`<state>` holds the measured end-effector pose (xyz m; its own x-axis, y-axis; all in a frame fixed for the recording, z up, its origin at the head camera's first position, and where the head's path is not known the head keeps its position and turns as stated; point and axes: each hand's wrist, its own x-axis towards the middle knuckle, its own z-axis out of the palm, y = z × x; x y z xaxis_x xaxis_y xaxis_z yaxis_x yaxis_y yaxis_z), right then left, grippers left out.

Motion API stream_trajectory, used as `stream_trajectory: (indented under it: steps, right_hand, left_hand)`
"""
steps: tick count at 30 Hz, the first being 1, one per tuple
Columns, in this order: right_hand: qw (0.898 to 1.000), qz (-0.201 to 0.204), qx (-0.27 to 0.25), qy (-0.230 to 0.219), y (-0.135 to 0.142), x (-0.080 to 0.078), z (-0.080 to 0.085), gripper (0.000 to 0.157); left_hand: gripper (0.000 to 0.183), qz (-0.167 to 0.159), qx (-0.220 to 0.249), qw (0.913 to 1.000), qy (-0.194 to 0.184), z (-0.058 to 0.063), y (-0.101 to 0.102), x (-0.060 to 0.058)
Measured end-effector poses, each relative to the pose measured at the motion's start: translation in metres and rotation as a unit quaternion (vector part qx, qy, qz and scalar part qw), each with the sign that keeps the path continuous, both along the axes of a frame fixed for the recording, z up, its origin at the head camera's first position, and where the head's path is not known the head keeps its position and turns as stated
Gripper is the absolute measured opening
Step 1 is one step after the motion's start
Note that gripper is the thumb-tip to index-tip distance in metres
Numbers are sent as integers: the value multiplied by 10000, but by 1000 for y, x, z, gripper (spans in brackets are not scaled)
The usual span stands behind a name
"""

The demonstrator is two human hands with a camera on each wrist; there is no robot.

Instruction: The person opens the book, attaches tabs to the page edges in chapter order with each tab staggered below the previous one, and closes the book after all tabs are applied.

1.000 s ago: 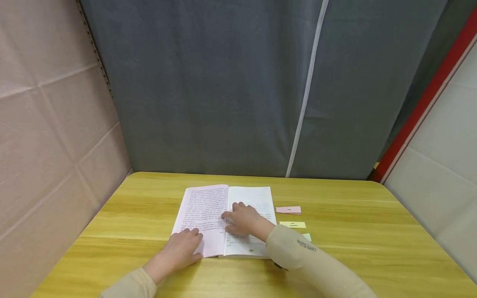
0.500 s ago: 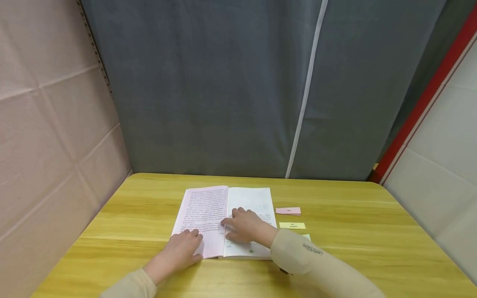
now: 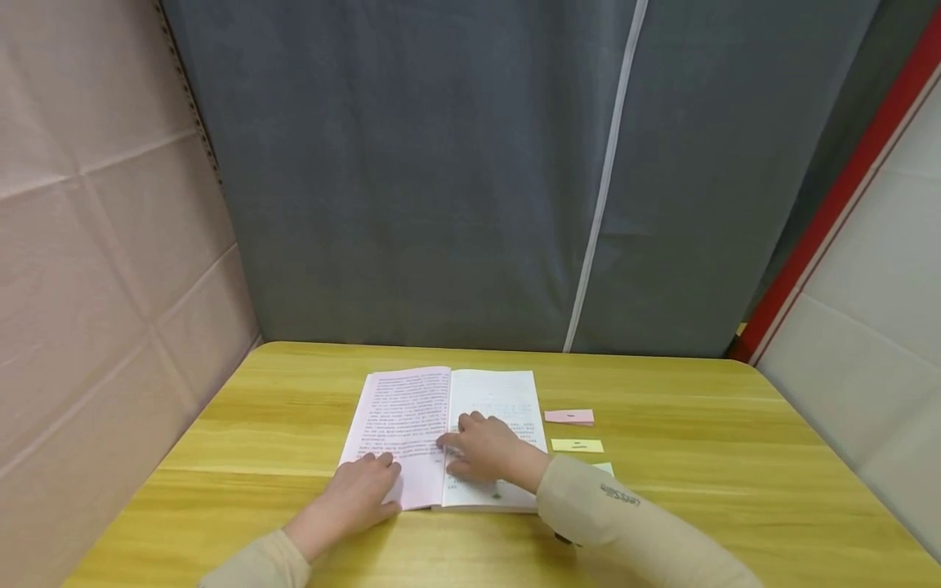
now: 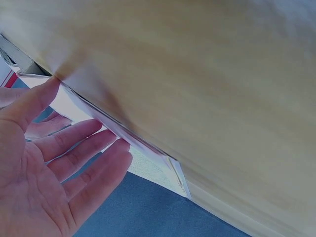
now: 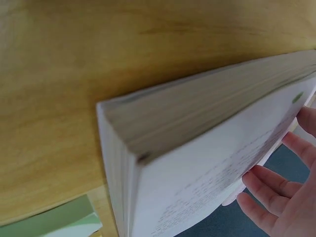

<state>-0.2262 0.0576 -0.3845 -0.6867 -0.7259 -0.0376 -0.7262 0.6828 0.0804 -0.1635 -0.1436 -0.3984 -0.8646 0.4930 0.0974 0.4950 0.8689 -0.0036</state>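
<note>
A thick paperback book lies open on the table, its left page (image 3: 404, 408) tinted pink and its right page (image 3: 496, 388) white, both printed. My left hand (image 3: 363, 486) rests on the lower left part of the pink page. In the left wrist view its fingers (image 4: 84, 153) are spread and fairly straight, with the thumb at the book's near edge. My right hand (image 3: 485, 449) lies across the white page, fingertips touching the paper at the centre fold. The right wrist view shows the book's thick page block (image 5: 207, 113) and those fingers (image 5: 269, 185) extended against the page.
Right of the book lie a pink paper slip (image 3: 569, 416), a yellow slip (image 3: 577, 446) and a green slip (image 3: 605, 469), the last partly hidden by the right sleeve (image 3: 588, 498). A grey curtain (image 3: 441, 204) stands behind the wooden table (image 3: 698, 474).
My right hand has slid slightly along the centre fold toward the near edge, its sleeve shifting a little right. The left hand stays in place on the pink page.
</note>
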Motion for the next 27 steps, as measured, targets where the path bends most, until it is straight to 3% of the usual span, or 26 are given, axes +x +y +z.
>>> stream_trajectory:
  steps: [12,27]
  right_hand:
    - [9986,450,-54,261,5,15,-2,37]
    - [9973,625,-100,365,8,18,-3,37]
  left_hand:
    - [31,-3,23,10000,53,-2,-1,0]
    - [30,-36,34,10000,57,-2,-1,-1]
